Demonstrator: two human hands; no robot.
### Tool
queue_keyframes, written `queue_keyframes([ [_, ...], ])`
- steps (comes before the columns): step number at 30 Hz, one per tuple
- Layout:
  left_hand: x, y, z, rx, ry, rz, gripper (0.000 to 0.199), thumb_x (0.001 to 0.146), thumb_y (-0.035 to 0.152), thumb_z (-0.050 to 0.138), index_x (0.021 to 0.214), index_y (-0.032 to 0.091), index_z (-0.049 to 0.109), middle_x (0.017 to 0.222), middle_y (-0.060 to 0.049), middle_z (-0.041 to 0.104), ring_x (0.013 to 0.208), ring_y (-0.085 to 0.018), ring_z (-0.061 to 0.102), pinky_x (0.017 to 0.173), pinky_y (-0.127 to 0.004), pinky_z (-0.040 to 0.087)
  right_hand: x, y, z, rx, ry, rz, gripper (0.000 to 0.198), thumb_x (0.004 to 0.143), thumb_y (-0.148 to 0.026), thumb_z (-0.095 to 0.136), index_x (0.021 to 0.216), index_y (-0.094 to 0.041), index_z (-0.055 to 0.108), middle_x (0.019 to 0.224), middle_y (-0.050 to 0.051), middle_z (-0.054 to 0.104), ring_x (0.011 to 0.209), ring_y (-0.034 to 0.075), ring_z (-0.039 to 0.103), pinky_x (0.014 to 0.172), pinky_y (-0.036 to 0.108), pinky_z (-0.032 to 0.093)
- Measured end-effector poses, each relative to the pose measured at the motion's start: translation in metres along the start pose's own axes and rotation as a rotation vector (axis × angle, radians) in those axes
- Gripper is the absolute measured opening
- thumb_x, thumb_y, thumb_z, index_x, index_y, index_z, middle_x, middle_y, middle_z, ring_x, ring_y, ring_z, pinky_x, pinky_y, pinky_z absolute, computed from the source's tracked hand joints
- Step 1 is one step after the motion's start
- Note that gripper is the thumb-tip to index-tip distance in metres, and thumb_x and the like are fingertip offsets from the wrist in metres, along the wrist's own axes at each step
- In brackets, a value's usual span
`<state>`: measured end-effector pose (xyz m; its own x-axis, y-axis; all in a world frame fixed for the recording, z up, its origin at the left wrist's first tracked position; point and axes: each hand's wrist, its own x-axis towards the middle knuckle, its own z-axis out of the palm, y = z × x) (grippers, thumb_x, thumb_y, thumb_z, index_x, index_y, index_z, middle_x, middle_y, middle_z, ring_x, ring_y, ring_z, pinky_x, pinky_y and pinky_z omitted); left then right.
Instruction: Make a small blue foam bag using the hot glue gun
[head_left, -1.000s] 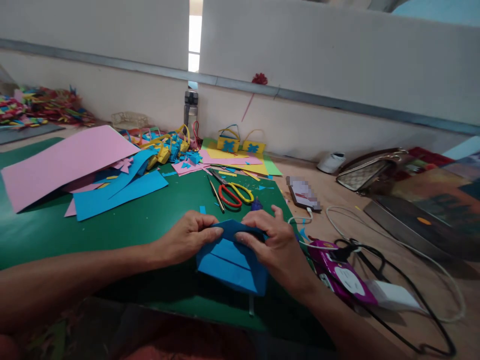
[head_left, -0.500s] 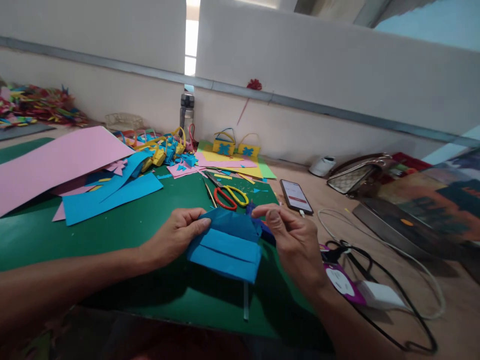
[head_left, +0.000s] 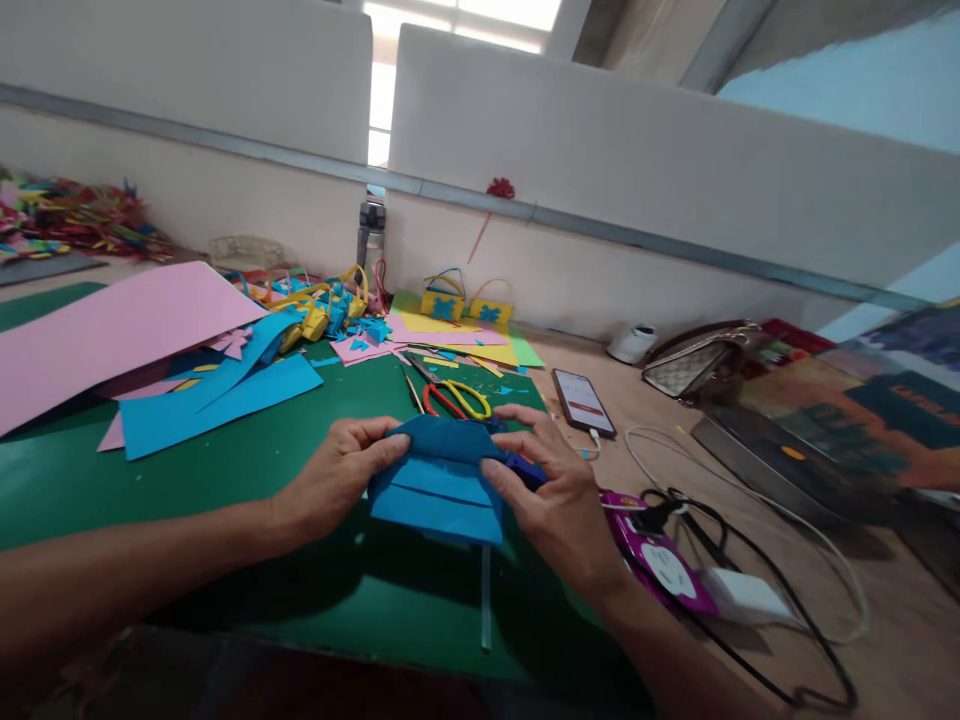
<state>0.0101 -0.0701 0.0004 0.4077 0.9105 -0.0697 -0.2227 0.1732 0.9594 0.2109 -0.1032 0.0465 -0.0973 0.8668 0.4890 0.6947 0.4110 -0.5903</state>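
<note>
A folded piece of blue paper (head_left: 439, 490) with crosswise creases is held up over the green mat (head_left: 315, 600). My left hand (head_left: 356, 465) pinches its upper left corner between thumb and fingers. At the upper right edge, my right hand (head_left: 551, 490) grips it, thumb on the near face. Behind the right fingers shows part of a dark blue object (head_left: 525, 470), mostly hidden. Below the paper, a thin translucent stick (head_left: 486, 600) lies on the mat. Just beyond the hands are scissors (head_left: 454, 398) with one red and one yellow handle.
Blue paper sheets (head_left: 225, 408) and a large pink sheet (head_left: 127, 325) lie at left. Small yellow paper bags (head_left: 442, 306) stand by the wall. To the right are a phone (head_left: 583, 402), a purple power strip (head_left: 660, 560) and loose cables. A bottle (head_left: 371, 240) stands at the back.
My right hand has moved from the paper's corner flap to grip its right edge. The paper's upper flap now looks straighter. The view has shifted slightly.
</note>
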Motion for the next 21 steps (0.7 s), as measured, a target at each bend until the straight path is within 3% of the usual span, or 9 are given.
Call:
queue_keyframes([
  [5,0.0009,-0.0006,-0.0006,-0.023,0.006,0.003,0.027,0.072,0.040,0.065,0.074,0.014,0.058,0.059,0.003,0.054,0.048,-0.008,0.048,0.048,-0.019,0.040,0.0033,0.0046,-0.0023,0.097,-0.166,0.135,0.022,0.074,-0.028,0.059,0.093,-0.020,0.067,0.101,0.007,0.060,0.096,0.023,0.057,0.085,0.037,0.044],
  [10,0.0013,0.0002,-0.0005,-0.043,0.010,0.027,0.027,0.072,0.040,0.066,0.072,0.013,0.061,0.061,0.001,0.056,0.052,-0.008,0.051,0.052,-0.019,0.043,0.0030,0.0028,-0.0041,0.125,-0.116,0.123,0.034,0.076,-0.030,0.059,0.109,-0.025,0.064,0.127,0.006,0.051,0.115,0.024,0.048,0.081,0.033,0.047],
  [12,0.0010,0.0000,0.0001,-0.070,0.006,0.003,0.028,0.070,0.040,0.068,0.073,0.013,0.061,0.062,0.000,0.059,0.051,-0.009,0.052,0.051,-0.020,0.044,0.0025,-0.0002,-0.0042,0.177,-0.175,0.089,0.032,0.077,-0.027,0.057,0.108,-0.024,0.065,0.120,0.005,0.058,0.109,0.023,0.053,0.080,0.031,0.047],
  [16,0.0012,-0.0009,0.0008,-0.108,0.004,-0.035,0.027,0.068,0.038,0.070,0.074,0.014,0.061,0.059,0.001,0.059,0.048,-0.009,0.051,0.047,-0.019,0.043,0.0008,-0.0035,-0.0013,0.258,-0.280,0.108,0.023,0.078,-0.024,0.055,0.095,-0.021,0.070,0.086,0.002,0.070,0.079,0.020,0.063,0.073,0.031,0.049],
  [18,0.0020,-0.0005,0.0009,-0.107,0.020,-0.025,0.026,0.068,0.037,0.070,0.074,0.014,0.061,0.058,0.001,0.059,0.047,-0.008,0.051,0.046,-0.019,0.043,-0.0005,-0.0029,0.0007,0.255,-0.241,0.118,0.017,0.077,-0.025,0.056,0.084,-0.020,0.071,0.087,0.003,0.070,0.080,0.020,0.063,0.073,0.032,0.049],
  [21,0.0027,0.0019,0.0012,-0.109,0.055,0.012,0.026,0.068,0.036,0.070,0.080,0.015,0.062,0.063,0.001,0.061,0.049,-0.008,0.053,0.048,-0.019,0.046,-0.0017,-0.0010,0.0021,0.136,-0.062,0.062,0.010,0.073,-0.024,0.061,0.074,-0.021,0.070,0.105,0.005,0.064,0.096,0.022,0.059,0.085,0.035,0.045],
])
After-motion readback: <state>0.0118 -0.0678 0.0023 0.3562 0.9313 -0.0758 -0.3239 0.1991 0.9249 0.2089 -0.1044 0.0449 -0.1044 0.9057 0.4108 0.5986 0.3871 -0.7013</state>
